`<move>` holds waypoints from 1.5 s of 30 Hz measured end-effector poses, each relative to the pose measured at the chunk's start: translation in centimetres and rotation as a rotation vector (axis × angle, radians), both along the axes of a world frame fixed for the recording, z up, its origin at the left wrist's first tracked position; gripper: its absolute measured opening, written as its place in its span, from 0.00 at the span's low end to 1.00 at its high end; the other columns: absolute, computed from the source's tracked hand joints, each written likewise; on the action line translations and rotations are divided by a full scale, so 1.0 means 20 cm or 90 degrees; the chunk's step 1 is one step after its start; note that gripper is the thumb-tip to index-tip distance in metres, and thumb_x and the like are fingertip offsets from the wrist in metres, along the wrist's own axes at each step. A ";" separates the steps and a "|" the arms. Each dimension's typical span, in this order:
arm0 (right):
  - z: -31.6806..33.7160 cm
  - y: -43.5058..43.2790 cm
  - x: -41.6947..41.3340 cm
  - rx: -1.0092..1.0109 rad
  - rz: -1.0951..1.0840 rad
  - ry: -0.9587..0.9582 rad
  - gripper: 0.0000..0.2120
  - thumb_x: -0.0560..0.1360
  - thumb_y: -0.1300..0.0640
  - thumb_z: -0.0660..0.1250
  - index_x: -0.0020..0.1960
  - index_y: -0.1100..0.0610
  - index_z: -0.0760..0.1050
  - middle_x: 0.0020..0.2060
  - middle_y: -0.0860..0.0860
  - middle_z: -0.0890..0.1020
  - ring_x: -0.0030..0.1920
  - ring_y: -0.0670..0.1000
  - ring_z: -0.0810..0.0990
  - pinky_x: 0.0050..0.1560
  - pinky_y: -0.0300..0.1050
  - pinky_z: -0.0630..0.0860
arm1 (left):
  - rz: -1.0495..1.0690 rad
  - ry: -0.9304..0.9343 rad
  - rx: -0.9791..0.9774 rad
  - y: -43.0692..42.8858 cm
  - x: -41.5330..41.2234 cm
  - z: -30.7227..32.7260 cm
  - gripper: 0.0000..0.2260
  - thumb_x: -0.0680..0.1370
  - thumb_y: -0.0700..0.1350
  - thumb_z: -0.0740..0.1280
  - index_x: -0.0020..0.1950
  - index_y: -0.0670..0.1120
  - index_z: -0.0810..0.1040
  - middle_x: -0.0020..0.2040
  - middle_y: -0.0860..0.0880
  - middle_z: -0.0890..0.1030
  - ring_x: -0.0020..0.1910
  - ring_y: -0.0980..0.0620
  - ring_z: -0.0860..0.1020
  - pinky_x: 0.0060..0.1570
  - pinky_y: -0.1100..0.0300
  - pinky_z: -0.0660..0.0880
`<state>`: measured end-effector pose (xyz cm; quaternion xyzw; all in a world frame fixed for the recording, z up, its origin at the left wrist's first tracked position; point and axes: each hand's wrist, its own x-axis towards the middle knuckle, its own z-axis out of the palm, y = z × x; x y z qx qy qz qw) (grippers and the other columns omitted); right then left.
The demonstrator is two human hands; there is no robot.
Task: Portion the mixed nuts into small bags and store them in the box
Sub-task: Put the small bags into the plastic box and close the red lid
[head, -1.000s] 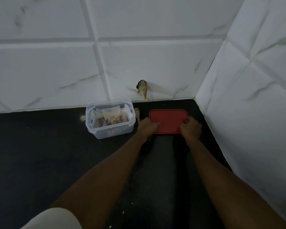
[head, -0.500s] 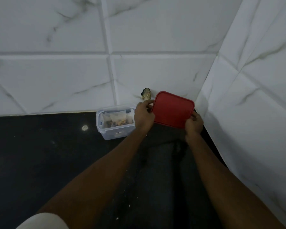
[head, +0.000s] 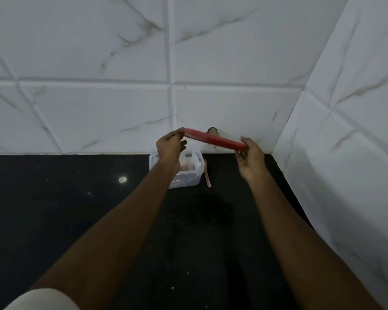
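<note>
your left hand point(head: 169, 146) pinches the left end of the red lid point(head: 213, 138), thumb on top and fingers curled beneath. your right hand point(head: 250, 161) grasps the lid's right end, with its fingers folded under the rim. the lid hangs in the air between both hands. you see it almost edge-on, so its top face hardly shows. its left end sits higher than its right, and it touches nothing but your hands.

the clear box point(head: 186, 178) stands open on the black tabletop point(head: 54, 209), against the back edge and not far from the back right corner. your left wrist and forearm cover most of its opening and its left side. something pale lies inside, but the dim light blurs it, and i cannot tell whether it is bags of nuts. a label on the front wall is too small to read.

just beside the box's right wall lies a thin wooden stick or spoon point(head: 207, 175), its upper end half lost in shadow. on the tiled wall point(head: 99, 52) behind the lid, a small dark object point(head: 212, 130) peeks out, mostly hidden by the lid. a pale sleeve point(head: 43, 298) is cut off at the bottom left of the view. a spot of light point(head: 122, 179) glints on the tabletop left of the box.
</note>
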<state>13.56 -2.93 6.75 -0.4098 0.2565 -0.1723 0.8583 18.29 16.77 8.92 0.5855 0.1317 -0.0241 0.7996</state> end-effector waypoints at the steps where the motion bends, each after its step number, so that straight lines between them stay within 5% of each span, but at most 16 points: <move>1: 0.01 0.02 0.02 -0.030 0.012 -0.003 0.07 0.75 0.67 0.67 0.51 0.58 0.76 0.49 0.55 0.77 0.51 0.51 0.78 0.50 0.43 0.79 | -0.017 0.011 -0.036 0.04 0.00 0.01 0.08 0.77 0.37 0.68 0.55 0.42 0.84 0.49 0.46 0.84 0.51 0.46 0.82 0.52 0.57 0.81; 4: 0.03 0.07 0.07 -0.131 0.060 0.009 0.21 0.70 0.77 0.65 0.55 0.55 0.74 0.49 0.53 0.74 0.50 0.51 0.77 0.46 0.45 0.79 | -0.027 0.011 -0.059 0.16 0.02 0.02 0.05 0.76 0.36 0.68 0.48 0.40 0.83 0.45 0.45 0.84 0.45 0.47 0.83 0.54 0.54 0.81; 8: 0.03 0.17 0.14 -0.161 0.114 -0.004 0.28 0.71 0.77 0.66 0.66 0.55 0.71 0.60 0.52 0.75 0.60 0.53 0.77 0.58 0.56 0.79 | -0.010 0.010 0.029 0.30 0.08 -0.03 0.09 0.72 0.37 0.74 0.52 0.42 0.83 0.50 0.43 0.84 0.50 0.44 0.83 0.55 0.45 0.80; 12: -0.01 0.28 0.21 -0.271 0.172 0.016 0.23 0.77 0.74 0.63 0.67 0.56 0.73 0.56 0.47 0.79 0.56 0.47 0.79 0.55 0.46 0.80 | 0.004 -0.023 0.170 0.40 0.09 -0.10 0.16 0.72 0.36 0.74 0.60 0.42 0.81 0.49 0.45 0.83 0.53 0.47 0.82 0.57 0.51 0.80; 16: -0.09 0.33 0.30 -0.417 0.204 0.067 0.23 0.80 0.69 0.62 0.72 0.55 0.70 0.64 0.48 0.75 0.55 0.45 0.78 0.45 0.34 0.78 | 0.014 -0.049 0.319 0.45 0.08 -0.18 0.14 0.75 0.40 0.73 0.60 0.41 0.81 0.43 0.50 0.82 0.44 0.56 0.80 0.54 0.59 0.79; 23: -0.25 0.36 0.37 -0.631 0.239 0.139 0.25 0.78 0.69 0.60 0.74 0.55 0.68 0.69 0.50 0.71 0.66 0.52 0.73 0.67 0.51 0.73 | -0.011 -0.042 0.513 0.44 0.08 -0.32 0.14 0.77 0.43 0.70 0.62 0.42 0.81 0.56 0.45 0.84 0.56 0.48 0.81 0.58 0.55 0.76; 31: -0.34 0.38 0.39 -0.678 0.256 0.169 0.21 0.81 0.63 0.60 0.73 0.55 0.70 0.66 0.54 0.76 0.64 0.55 0.75 0.66 0.53 0.74 | -0.005 -0.063 0.588 0.43 0.11 -0.36 0.12 0.80 0.41 0.66 0.62 0.41 0.80 0.57 0.44 0.83 0.56 0.47 0.80 0.55 0.59 0.72; 34: -0.33 0.39 0.40 -0.724 0.242 0.156 0.19 0.81 0.65 0.60 0.71 0.57 0.72 0.65 0.55 0.77 0.64 0.55 0.75 0.65 0.47 0.72 | -0.019 -0.070 0.604 0.43 0.14 -0.38 0.12 0.80 0.41 0.66 0.62 0.41 0.80 0.58 0.43 0.82 0.57 0.46 0.80 0.53 0.60 0.71; 38: -0.32 0.38 0.40 -0.777 0.254 0.154 0.20 0.82 0.63 0.60 0.73 0.58 0.69 0.68 0.55 0.75 0.66 0.54 0.73 0.61 0.39 0.67 | -0.020 -0.084 0.596 0.45 0.15 -0.43 0.14 0.79 0.43 0.67 0.64 0.42 0.79 0.60 0.43 0.80 0.58 0.46 0.79 0.58 0.54 0.73; 45: -0.37 0.40 0.36 -0.794 0.252 0.123 0.18 0.83 0.63 0.56 0.73 0.59 0.68 0.68 0.56 0.74 0.67 0.55 0.72 0.64 0.41 0.67 | -0.052 -0.129 0.632 0.45 0.14 -0.45 0.16 0.80 0.41 0.65 0.67 0.41 0.76 0.61 0.42 0.77 0.58 0.44 0.77 0.59 0.52 0.74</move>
